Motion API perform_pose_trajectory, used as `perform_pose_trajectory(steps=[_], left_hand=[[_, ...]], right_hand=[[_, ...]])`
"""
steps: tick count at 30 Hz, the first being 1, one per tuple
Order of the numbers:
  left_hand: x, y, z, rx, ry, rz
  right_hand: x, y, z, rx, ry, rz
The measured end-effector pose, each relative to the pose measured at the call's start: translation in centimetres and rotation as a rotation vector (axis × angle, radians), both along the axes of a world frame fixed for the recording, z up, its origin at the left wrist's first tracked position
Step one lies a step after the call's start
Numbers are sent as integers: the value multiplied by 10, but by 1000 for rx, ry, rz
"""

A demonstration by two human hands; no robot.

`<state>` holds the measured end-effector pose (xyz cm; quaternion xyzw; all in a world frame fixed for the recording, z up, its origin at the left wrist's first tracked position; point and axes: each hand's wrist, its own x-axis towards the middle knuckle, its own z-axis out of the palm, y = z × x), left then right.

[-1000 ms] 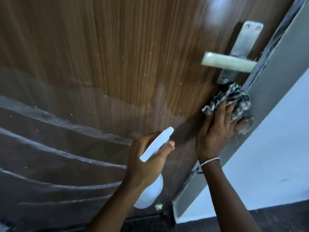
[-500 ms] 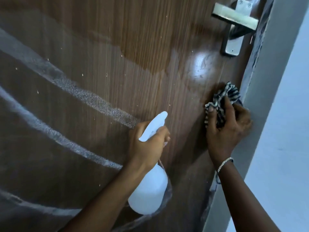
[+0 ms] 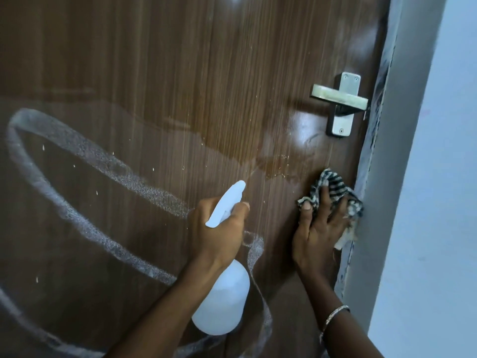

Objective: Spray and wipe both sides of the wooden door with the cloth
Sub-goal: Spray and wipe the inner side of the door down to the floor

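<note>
Wooden door (image 3: 180,73): upright across nearly the whole view, meeting the grey frame (image 3: 387,177) at the right, with a metal lever handle (image 3: 340,98) near that edge. White foamy streaks (image 3: 103,161) looping over the lower left panel; wet glossy patch (image 3: 273,164) below the handle.

Left grip (image 3: 219,231): closed round the neck of the spray bottle (image 3: 222,301), one finger on the trigger, nozzle aimed up and right toward the wet patch. Faint streak off the nozzle tip, possibly spray.

Right grip (image 3: 317,236): fingers spread over the bunched striped cloth (image 3: 333,187), pressing it against the wood just beside the frame, below the handle. Thin bangle (image 3: 335,312) on that wrist.

Step in hand, by the look of it: wetting the strip near the latch edge and wiping it.

- Spray in short bursts, off the handle and off the cloth hand.
- Wipe along the grain in overlapping passes, top down, catching runs before drying.
- Spread the cloth flatter for more contact; turn to a dry face once soaked.
- Work the foamy loops at the left next; plainly not yet wiped.
- Mind the rough, flaking frame edge; likely to snag the cloth.

Bottle: white and cloudy, hanging bottom-down under the left grip. Fill level: cannot tell through the plastic. Far side of the door: not visible, presumably yet to do.
</note>
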<state>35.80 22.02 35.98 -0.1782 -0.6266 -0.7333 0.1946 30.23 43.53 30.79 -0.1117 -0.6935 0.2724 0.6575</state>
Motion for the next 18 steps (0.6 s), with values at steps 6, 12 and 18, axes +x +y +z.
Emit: perform_pose_trajectory(steps=[6,12,18], left_hand=[[18,-13,15,-14,59,-2],[17,-31,18,-39,-6,26],[15,-48,22,-56,22,48]], right_hand=[[-17,-76,-1,264,-80,-5],[-32,-73,97,509,60,-84],[-29,-74,138,487,31,-79]])
